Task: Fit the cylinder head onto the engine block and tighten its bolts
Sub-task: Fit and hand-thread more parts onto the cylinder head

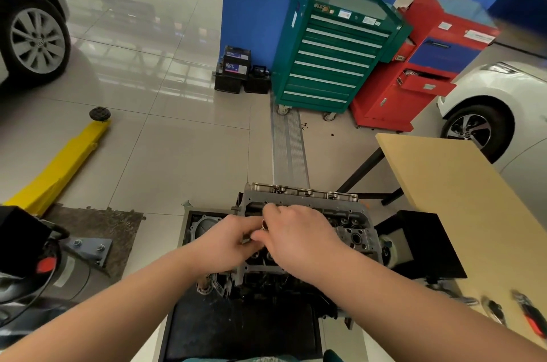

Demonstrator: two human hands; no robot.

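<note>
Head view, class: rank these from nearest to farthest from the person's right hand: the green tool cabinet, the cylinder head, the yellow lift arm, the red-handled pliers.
From the right hand:
1. Cylinder head, directly under the hand.
2. Red-handled pliers, lower right on the tan table.
3. Yellow lift arm, on the floor to the left.
4. Green tool cabinet, at the back against the blue wall.
</note>
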